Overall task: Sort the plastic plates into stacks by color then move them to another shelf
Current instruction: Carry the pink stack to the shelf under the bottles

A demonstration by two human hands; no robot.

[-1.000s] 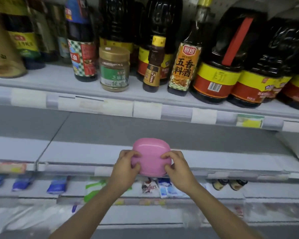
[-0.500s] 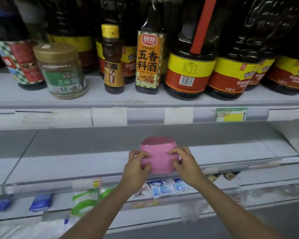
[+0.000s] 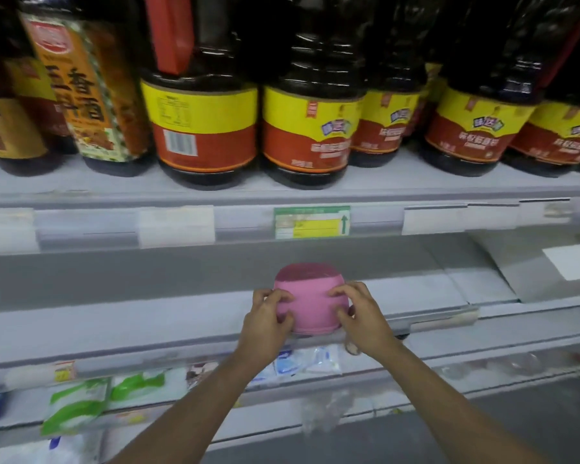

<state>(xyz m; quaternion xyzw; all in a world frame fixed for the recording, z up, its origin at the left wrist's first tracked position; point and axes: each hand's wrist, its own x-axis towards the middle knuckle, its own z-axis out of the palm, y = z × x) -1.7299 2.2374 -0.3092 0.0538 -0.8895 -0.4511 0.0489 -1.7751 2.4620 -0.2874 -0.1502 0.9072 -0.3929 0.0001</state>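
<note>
A stack of pink plastic plates (image 3: 310, 296), upside down, sits at the front edge of the middle grey shelf (image 3: 148, 316). My left hand (image 3: 268, 321) grips its left side with curled fingers. My right hand (image 3: 359, 316) grips its right side, fingers curled over the top and thumb lower down. Thin rims of several plates show at the stack's bottom edge.
Large dark sauce bottles (image 3: 208, 128) with yellow and red labels crowd the shelf above. A green and yellow price tag (image 3: 312, 222) sits on that shelf's rail. Packets in green and blue (image 3: 77, 403) lie on the lower shelf. A white sheet (image 3: 573, 262) lies at right.
The view has shifted right and closer to the shelves. Both hands carried the pink stack forward onto the middle shelf's front edge.
</note>
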